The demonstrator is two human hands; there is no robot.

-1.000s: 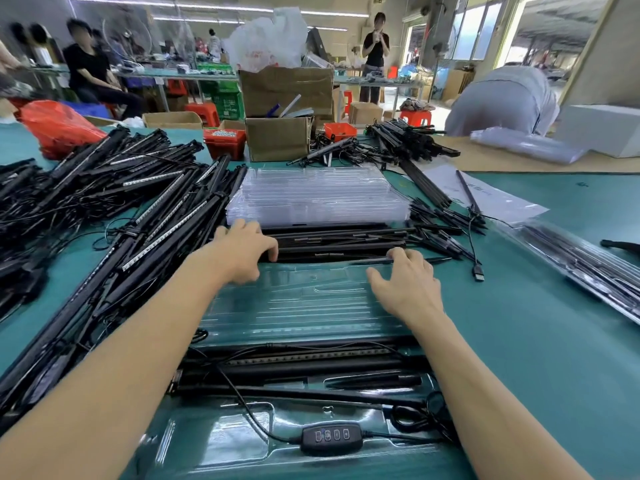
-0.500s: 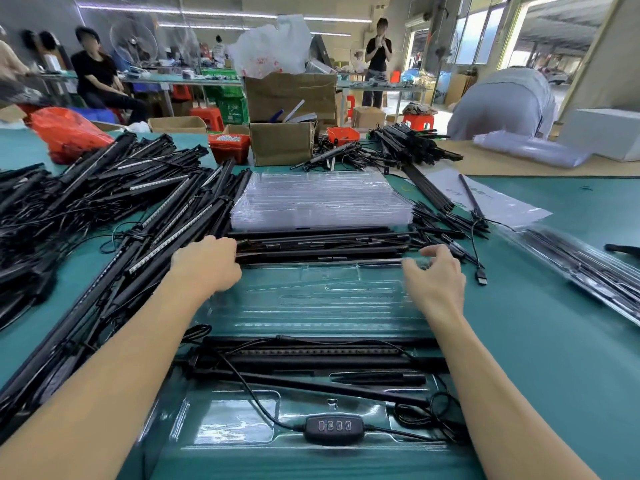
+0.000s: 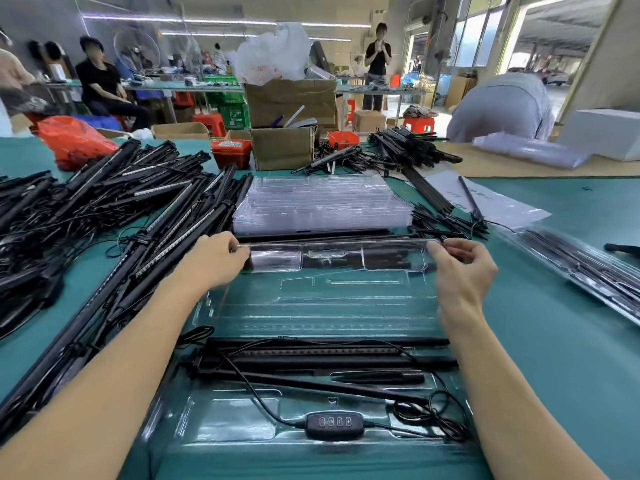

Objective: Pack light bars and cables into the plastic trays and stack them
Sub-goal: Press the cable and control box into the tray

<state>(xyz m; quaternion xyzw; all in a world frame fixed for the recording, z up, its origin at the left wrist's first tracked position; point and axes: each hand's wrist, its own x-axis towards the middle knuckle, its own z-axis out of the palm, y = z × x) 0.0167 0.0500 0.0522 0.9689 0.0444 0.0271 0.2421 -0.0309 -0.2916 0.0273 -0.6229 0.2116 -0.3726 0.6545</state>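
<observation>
- Hands at the far edge of a clear plastic tray point(image 3: 332, 258): left hand point(image 3: 214, 261) pinches its left corner, right hand point(image 3: 460, 268) pinches its right corner, fingers curled round the rim.
- Far edge of that tray is tilted up off the green surface point(image 3: 554, 341); its near part lies flat.
- Light bars point(image 3: 325, 351) and a cable with a controller point(image 3: 334, 424) sit in the near section, closest to the person.
- Stack of empty trays point(image 3: 322, 206) stands just beyond.
- Loose bars point(image 3: 114, 216) are heaped to the left.
</observation>
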